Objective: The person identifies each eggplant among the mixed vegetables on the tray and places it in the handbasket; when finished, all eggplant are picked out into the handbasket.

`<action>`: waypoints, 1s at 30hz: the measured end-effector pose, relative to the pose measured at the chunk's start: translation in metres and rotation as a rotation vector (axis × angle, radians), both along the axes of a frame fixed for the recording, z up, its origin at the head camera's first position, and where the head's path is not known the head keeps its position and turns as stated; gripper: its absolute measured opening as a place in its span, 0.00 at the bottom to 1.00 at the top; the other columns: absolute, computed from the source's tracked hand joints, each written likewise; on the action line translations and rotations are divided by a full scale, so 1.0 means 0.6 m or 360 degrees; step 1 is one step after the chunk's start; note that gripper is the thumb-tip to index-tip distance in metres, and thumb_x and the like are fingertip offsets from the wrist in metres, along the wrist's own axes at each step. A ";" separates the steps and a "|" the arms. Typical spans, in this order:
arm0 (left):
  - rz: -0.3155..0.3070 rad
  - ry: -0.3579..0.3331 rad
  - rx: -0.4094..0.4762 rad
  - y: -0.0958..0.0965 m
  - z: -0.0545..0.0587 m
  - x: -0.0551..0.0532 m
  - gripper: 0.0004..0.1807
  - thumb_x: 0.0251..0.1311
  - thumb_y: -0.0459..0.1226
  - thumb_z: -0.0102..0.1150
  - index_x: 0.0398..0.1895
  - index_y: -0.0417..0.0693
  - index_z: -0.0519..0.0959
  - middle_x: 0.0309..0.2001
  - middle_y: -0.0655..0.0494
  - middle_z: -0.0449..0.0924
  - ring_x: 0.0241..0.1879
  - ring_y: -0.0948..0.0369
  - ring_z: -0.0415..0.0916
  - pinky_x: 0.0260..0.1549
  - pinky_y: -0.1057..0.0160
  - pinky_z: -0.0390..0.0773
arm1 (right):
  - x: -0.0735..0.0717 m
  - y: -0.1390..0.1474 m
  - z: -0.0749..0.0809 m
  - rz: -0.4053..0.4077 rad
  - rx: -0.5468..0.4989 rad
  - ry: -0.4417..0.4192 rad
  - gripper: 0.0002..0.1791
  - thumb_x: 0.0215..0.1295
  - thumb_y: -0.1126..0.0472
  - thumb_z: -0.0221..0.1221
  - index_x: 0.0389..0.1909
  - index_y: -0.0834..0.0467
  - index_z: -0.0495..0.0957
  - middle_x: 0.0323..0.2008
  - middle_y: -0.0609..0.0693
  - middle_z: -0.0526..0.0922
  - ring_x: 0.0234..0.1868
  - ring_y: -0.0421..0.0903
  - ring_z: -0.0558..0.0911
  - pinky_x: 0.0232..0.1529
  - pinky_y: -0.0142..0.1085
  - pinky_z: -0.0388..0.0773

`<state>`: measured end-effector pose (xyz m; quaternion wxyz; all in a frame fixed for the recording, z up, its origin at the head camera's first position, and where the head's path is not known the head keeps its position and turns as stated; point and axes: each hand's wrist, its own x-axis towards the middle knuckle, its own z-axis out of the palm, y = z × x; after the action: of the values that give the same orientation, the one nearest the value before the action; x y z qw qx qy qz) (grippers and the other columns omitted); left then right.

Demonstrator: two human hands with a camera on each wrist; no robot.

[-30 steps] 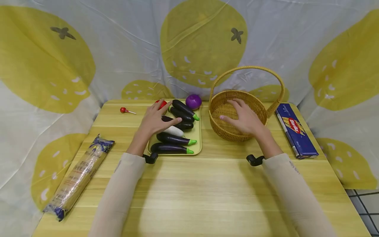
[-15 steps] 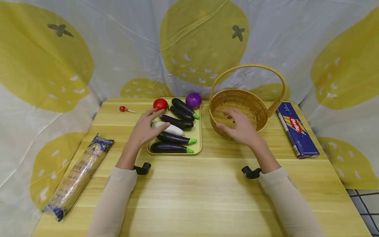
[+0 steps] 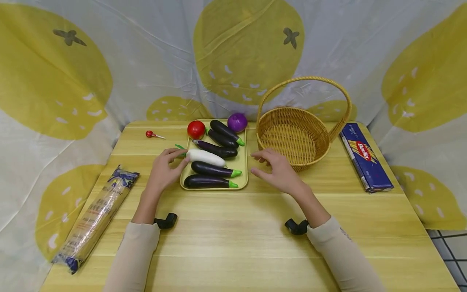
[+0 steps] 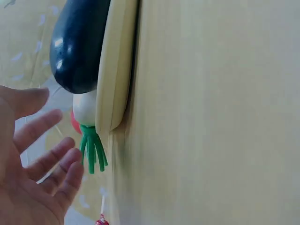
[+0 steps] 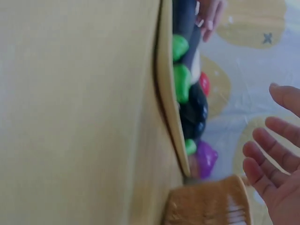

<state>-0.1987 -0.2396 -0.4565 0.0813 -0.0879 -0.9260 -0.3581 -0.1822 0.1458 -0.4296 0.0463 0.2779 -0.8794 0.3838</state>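
Observation:
My left hand (image 3: 163, 170) is open beside the left edge of a pale yellow tray (image 3: 241, 162), fingertips near the green leaves (image 4: 91, 150) of a white radish (image 3: 206, 157). In the left wrist view its fingers are spread and hold nothing. Several dark eggplants (image 3: 208, 182) lie on the tray around the radish, with a red tomato (image 3: 196, 129) at the back left. A purple onion-like vegetable (image 3: 237, 122) is at the back right corner. Between tray and wicker basket (image 3: 322, 140), my right hand (image 3: 279, 171) hovers with loosely bent fingers, holding nothing.
The basket, its tall handle (image 3: 304, 79) upright, has nothing inside. A blue Barilla spaghetti box (image 3: 366, 158) lies to its right. On the left are a long clear bag of noodles (image 3: 98, 223) and a red lollipop (image 3: 150, 134). A lemon-print curtain (image 3: 251, 48) closes the back.
Both hands have drawn back toward the person, the left off the vegetables to the tray's left edge, the right out from over the basket and leftward. The objects stay put.

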 end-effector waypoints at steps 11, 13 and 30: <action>0.0009 -0.0327 -0.0009 -0.018 -0.014 0.006 0.21 0.73 0.53 0.59 0.57 0.50 0.83 0.54 0.44 0.86 0.47 0.48 0.86 0.42 0.53 0.84 | 0.002 -0.058 -0.034 0.0142 -0.0080 -0.0174 0.23 0.70 0.50 0.66 0.59 0.58 0.81 0.53 0.57 0.85 0.52 0.53 0.83 0.56 0.47 0.83; 0.0018 -0.0343 0.0002 -0.020 -0.021 0.004 0.19 0.72 0.52 0.60 0.56 0.51 0.84 0.53 0.46 0.86 0.45 0.49 0.87 0.39 0.58 0.82 | -0.001 -0.066 -0.040 0.0152 -0.0087 -0.0169 0.23 0.70 0.50 0.67 0.59 0.60 0.82 0.53 0.57 0.85 0.52 0.54 0.83 0.56 0.47 0.83; 0.0088 -0.0568 0.0325 -0.045 -0.045 -0.021 0.25 0.58 0.52 0.75 0.57 0.54 0.87 0.53 0.46 0.87 0.38 0.66 0.84 0.35 0.70 0.80 | -0.020 -0.102 -0.067 0.0125 -0.0005 -0.0394 0.23 0.72 0.50 0.64 0.62 0.56 0.80 0.57 0.51 0.84 0.55 0.48 0.81 0.58 0.42 0.81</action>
<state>-0.2113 -0.2666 -0.4832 -0.0657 0.0111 -0.8867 -0.4576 -0.1940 0.0848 -0.4700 -0.0772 0.2627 -0.8662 0.4181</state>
